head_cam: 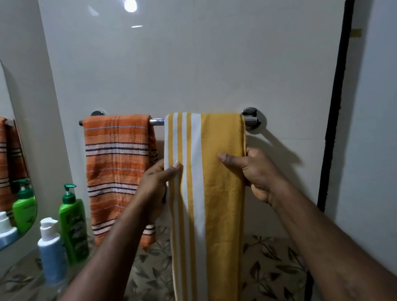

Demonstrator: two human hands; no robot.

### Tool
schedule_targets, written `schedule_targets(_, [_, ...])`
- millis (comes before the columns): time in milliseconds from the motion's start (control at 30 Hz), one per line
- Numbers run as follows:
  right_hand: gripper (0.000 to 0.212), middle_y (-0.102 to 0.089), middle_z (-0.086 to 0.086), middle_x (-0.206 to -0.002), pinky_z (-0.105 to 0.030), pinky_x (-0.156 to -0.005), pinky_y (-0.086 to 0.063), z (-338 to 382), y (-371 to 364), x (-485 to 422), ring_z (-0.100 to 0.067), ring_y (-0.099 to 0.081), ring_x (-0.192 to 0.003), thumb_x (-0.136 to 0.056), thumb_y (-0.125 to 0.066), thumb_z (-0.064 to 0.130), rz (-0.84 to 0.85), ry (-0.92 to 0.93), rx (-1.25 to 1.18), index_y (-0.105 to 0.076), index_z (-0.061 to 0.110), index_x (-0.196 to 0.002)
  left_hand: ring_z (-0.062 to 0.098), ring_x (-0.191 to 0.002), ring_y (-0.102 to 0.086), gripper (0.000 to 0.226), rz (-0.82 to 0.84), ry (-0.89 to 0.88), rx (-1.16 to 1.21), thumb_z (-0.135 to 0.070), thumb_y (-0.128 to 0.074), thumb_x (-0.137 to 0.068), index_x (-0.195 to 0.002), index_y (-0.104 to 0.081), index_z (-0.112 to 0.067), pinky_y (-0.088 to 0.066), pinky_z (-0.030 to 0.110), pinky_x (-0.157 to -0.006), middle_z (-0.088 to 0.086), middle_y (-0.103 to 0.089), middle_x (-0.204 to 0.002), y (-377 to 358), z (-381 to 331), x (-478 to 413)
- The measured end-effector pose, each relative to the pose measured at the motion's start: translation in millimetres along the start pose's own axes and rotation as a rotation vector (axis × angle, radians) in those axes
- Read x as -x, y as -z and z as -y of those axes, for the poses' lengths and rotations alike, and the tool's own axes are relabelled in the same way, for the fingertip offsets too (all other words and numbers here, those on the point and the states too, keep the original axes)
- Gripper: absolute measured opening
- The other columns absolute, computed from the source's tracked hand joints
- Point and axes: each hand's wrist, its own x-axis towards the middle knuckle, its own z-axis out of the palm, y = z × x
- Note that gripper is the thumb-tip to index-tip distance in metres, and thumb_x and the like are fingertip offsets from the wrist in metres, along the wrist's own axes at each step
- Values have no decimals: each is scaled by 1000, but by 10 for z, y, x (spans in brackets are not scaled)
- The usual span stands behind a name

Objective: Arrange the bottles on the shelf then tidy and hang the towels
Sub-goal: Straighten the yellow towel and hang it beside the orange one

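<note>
Two-handedly gripping yellow striped towel's [214, 198] edges, left hand [157, 187] and right hand [259, 172] apart; counting one orange towel [118, 169], one green pump bottle [73, 226], one blue bottle [52, 256].

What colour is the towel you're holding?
The towel is yellow with white stripes, seen best in the head view.

A narrow bare stretch of towel bar [157, 121] lies between the orange towel [117, 164] and yellow towel [208, 198]. Left, the green bottle [73, 224] and blue bottle [52, 253] stand near the orange towel; right, the bracket [253, 118] ends the bar.
</note>
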Motion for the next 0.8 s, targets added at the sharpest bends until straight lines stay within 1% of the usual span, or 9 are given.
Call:
schedule_targets(67, [32, -81, -4, -103, -39, -77, -64, -2, -42, -27, -21, -79, -92, -86, -85, 19, -13, 10, 7, -70, 12, -114, 19, -96, -76, 42, 53, -16, -105, -16, -77, -88, -128, -65, -16, -61, 30, -74, 2, -79, -108, 19, 86, 78])
schedule_targets(133, [39, -81, -6, -107, -47, -85, -64, -33, -83, -37, -26, -79, -96, -83, -89, 24, -42, 26, 38, -70, 13, -116, 22, -102, -77, 53, 43, -15, -177, -10, -86, -79, -128, -66, -15, -63, 35, -83, 6, -79, -114, 10, 219, 155])
schedule_targets(233, [48, -79, -7, -110, -51, -87, -63, -87, -110, -6, -28, -77, -100, -80, -91, 28, -55, 29, 40, -69, 13, -120, 28, -100, -77, 42, -32, -32, -119, -2, -82, -83, -123, -70, -9, -64, 39, -83, 12, -79, -111, -26, 309, 225])
schedule_targets(367, [54, -80, -6, -110, -48, -90, -63, -192, -67, 40, -24, -78, -101, -79, -92, 29, -22, -20, 60, -69, 9, -123, 30, -103, -77, 39, -28, -16, -131, -2, -77, -89, -126, -69, -9, -63, 45, -89, 11, -79, -113, -37, 259, 215])
schedule_targets(400, [53, -80, -6, -110, -46, -91, -63, -214, -55, 49, -23, -78, -102, -79, -91, 30, -16, -29, 69, -70, 8, -122, 30, -103, -77, 39, -30, -12, -143, -2, -76, -90, -127, -68, -9, -62, 45, -89, 10, -79, -113, -21, 264, 201])
schedule_targets(500, [44, -81, -6, -107, -40, -84, -62, -221, -31, 62, -23, -78, -99, -80, -90, 25, -36, -22, 64, -72, 7, -116, 33, -105, -76, 39, -33, -9, -144, -3, -75, -91, -129, -67, -9, -63, 47, -88, 12, -78, -115, 12, 283, 190])
schedule_targets(633, [44, -79, -12, -111, -51, -91, -62, -168, -81, 44, -29, -77, -102, -82, -89, 16, -47, 40, 11, -69, 4, -119, 29, -107, -76, 41, -22, -15, -99, -2, -73, -92, -131, -65, -10, -63, 41, -85, 8, -79, -116, -39, 270, 218])
schedule_targets(733, [29, -80, -12, -108, -50, -90, -63, -40, -121, 55, -28, -78, -100, -88, -83, 13, -49, 93, 19, -72, 6, -114, 30, -110, -75, 42, -16, -67, -54, -1, -71, -93, -133, -63, -11, -62, 44, -91, 10, -77, -120, -89, 214, 188])
schedule_targets(800, [23, -80, -11, -109, -47, -91, -63, 120, -151, 56, -27, -77, -102, -90, -80, 11, -38, 142, 27, -73, 9, -111, 29, -110, -75, 45, -20, -116, -27, 3, -68, -93, -136, -62, -12, -62, 43, -90, 11, -76, -123, -124, 113, 137])
